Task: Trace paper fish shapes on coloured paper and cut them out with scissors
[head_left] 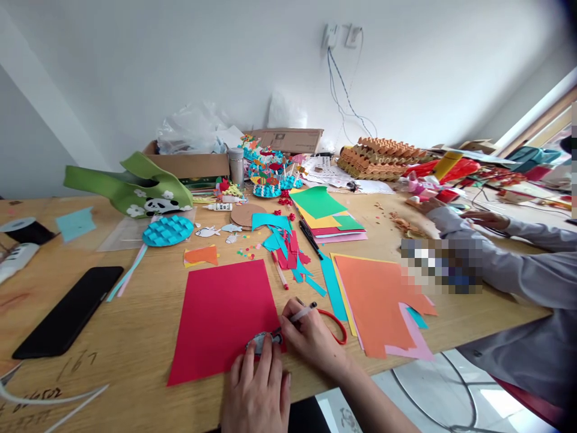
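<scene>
My left hand (pixel 259 391) lies with outstretched fingers on a small grey-and-white fish cutout (pixel 258 344), pressing it onto the red sheet of paper (pixel 225 313) near its lower right corner. My right hand (pixel 311 337) is closed around a pen (pixel 304 313), its tip side close to the fish cutout. Red-handled scissors (pixel 340 328) lie partly hidden behind my right hand. More fish cutouts (pixel 208 231) rest farther back, beside a round piece of cardboard (pixel 243 215).
At right lie cut orange and pink sheets (pixel 378 300); a co-worker's sleeve (pixel 491 252) reaches in beyond them. A phone (pixel 67 313), a blue woven disc (pixel 167 231) and a green panda bag (pixel 135 186) are at left. Blue and red scraps (pixel 293 249) lie mid-table, near a red pen (pixel 280 270).
</scene>
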The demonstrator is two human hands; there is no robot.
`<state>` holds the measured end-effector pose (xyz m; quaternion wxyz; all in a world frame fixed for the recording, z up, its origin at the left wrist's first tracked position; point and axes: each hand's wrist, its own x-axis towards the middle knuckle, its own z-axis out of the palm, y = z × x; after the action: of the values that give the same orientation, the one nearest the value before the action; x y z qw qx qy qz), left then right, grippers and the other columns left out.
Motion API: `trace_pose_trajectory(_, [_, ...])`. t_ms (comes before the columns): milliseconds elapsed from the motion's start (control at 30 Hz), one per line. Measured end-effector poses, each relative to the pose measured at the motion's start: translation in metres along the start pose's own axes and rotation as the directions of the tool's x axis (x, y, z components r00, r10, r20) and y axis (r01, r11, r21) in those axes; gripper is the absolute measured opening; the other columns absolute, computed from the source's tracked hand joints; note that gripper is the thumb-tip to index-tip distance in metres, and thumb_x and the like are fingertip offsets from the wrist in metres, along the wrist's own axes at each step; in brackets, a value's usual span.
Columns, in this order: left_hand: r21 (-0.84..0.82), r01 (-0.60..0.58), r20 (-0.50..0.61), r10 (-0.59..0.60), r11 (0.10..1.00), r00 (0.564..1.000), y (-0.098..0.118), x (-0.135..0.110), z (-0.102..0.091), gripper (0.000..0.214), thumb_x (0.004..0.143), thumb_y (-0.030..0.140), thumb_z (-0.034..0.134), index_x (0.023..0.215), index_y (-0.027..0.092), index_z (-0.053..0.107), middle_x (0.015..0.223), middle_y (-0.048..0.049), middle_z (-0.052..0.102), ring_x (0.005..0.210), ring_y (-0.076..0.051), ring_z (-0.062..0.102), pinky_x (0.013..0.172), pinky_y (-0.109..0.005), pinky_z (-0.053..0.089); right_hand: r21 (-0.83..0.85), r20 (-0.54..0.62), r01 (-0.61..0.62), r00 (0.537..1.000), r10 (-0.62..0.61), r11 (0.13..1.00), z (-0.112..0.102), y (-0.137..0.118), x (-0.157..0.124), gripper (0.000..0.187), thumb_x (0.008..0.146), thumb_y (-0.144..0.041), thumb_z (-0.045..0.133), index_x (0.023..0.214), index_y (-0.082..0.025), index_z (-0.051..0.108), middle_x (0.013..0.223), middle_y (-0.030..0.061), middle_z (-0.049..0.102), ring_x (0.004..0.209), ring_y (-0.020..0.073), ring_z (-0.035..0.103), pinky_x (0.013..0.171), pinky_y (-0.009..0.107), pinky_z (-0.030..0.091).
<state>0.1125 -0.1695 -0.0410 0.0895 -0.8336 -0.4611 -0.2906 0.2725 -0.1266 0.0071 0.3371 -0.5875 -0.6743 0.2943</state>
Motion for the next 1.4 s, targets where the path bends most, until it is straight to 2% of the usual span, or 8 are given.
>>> trace_pose_trajectory(900, [-0.052,0.031,0.027,-0.03,0.998,0.999,0.002,0.0009,-0.0021,0.033,0.088,0.036,0.05,0.112,0.02,0.066,0.119,-0.003,0.067,0.103,-0.024,0.055,0.085,-0.042,0.037,0.016,-0.001,0.033,0.999,-0.033,0.999,-0.0006,-0.0003,0.0023,0.019,0.087,-0.018,0.044,0.069,-0.021,0.038,0.063,-0.004,0.046,0.056,0.0099,0.04,0.053,0.022,0.032])
trace_pose_trajectory(1400, [-0.014,0.024,0.06,-0.023,1.0,0.998,0.0024,0.0046,-0.0059,0.032,0.088,0.036,0.051,0.111,0.022,0.067,0.117,-0.003,0.068,0.1,-0.023,0.056,0.084,-0.041,0.037,0.002,-0.021,0.044,0.999,-0.044,0.999,-0.0029,-0.0047,0.0037,0.02,0.086,-0.017,0.044,0.067,-0.021,0.037,0.061,-0.0037,0.045,0.053,0.01,0.039,0.052,0.022,0.032])
